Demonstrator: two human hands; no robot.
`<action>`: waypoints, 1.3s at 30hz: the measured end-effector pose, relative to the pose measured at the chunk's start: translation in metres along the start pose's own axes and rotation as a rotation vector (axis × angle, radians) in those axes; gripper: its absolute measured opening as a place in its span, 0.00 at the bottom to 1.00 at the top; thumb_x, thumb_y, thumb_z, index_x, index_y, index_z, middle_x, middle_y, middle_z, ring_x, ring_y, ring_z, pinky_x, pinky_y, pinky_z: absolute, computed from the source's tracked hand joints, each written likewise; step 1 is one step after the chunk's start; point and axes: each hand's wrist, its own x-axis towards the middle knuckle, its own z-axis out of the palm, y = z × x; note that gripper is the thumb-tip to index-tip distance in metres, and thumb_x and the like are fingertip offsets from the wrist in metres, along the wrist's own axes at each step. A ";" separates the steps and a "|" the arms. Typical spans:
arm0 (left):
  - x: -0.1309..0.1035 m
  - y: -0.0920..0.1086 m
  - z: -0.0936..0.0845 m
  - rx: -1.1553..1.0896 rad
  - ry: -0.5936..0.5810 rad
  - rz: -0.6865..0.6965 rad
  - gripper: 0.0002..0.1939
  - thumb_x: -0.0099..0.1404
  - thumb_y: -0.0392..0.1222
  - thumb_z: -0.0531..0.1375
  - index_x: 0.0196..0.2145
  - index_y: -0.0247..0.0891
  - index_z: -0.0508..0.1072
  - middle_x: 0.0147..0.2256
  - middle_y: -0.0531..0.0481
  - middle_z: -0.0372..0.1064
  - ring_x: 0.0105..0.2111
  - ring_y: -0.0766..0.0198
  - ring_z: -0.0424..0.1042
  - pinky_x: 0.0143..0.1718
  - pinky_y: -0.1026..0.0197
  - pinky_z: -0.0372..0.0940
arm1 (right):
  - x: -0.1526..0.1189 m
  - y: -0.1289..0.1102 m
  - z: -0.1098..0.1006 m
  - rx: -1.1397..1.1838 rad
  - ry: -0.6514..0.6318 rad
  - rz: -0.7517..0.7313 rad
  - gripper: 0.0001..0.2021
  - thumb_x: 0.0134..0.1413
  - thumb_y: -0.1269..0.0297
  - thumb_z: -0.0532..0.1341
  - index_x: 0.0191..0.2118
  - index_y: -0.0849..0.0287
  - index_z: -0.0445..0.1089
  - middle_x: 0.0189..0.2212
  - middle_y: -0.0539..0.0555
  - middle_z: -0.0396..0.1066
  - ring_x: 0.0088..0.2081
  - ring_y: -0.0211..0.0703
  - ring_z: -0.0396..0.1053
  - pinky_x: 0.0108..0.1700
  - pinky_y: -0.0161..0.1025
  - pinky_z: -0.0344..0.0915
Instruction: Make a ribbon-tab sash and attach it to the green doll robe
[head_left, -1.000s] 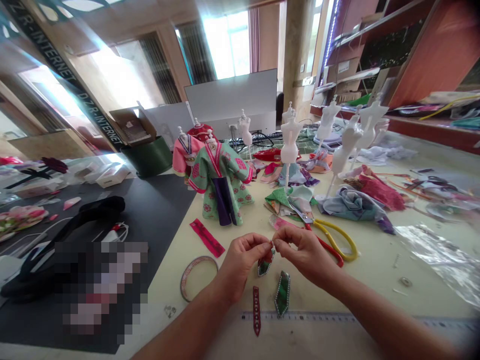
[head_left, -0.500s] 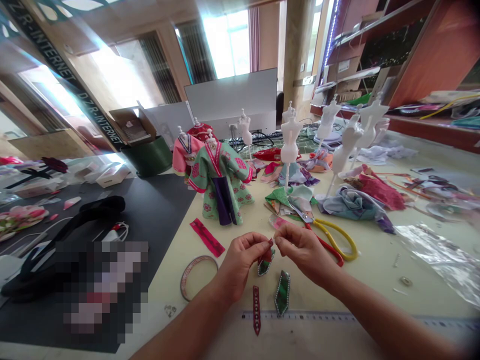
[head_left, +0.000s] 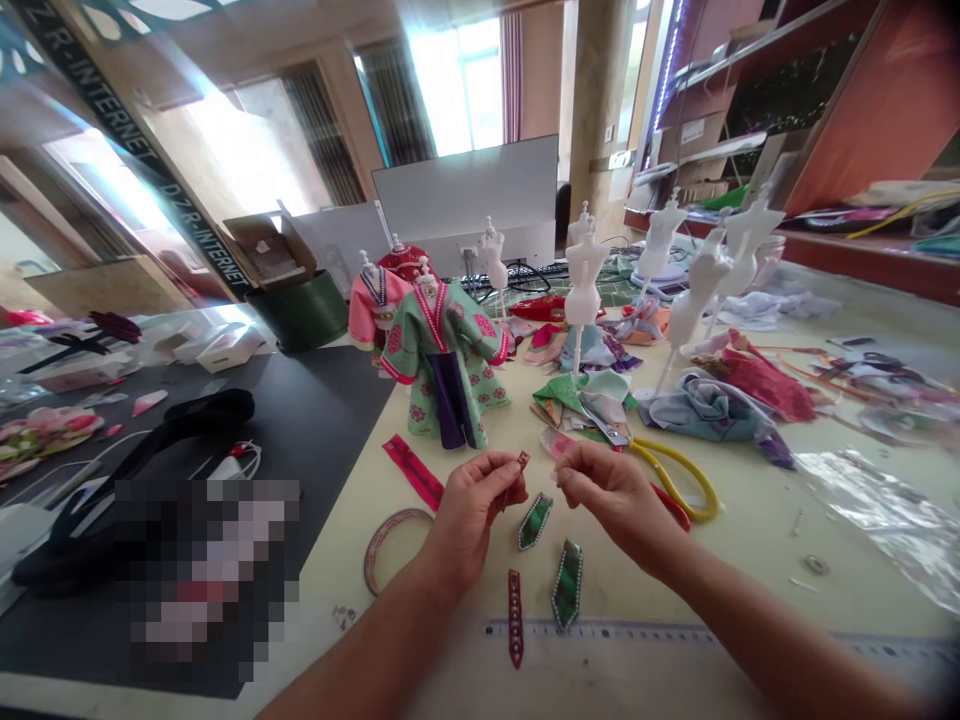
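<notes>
fingers of the left hand (head_left: pixel 471 508) clamp a red strip (head_left: pixel 523 462). the right hand (head_left: pixel 604 488) has its fingertips together nearby.

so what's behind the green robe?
A pink robe and a red garment, both only partly showing past the green robe. Their covered parts, and anything directly behind its skirt, can't be seen.

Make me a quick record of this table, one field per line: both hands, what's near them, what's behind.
Left hand: pinching a red strip
Right hand: fingertips together; contents unclear
Near hands: two bead-edged green pieces, second red strip, ruler, tape roll, scissors
Behind: green robe, bare white forms
</notes>
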 end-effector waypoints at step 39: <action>-0.007 0.001 0.004 0.030 -0.071 -0.068 0.07 0.55 0.40 0.64 0.29 0.33 0.73 0.24 0.52 0.66 0.26 0.69 0.65 0.35 0.64 0.61 | -0.003 -0.007 0.006 0.174 0.000 0.187 0.06 0.45 0.62 0.61 0.29 0.57 0.70 0.23 0.48 0.68 0.26 0.36 0.62 0.31 0.36 0.63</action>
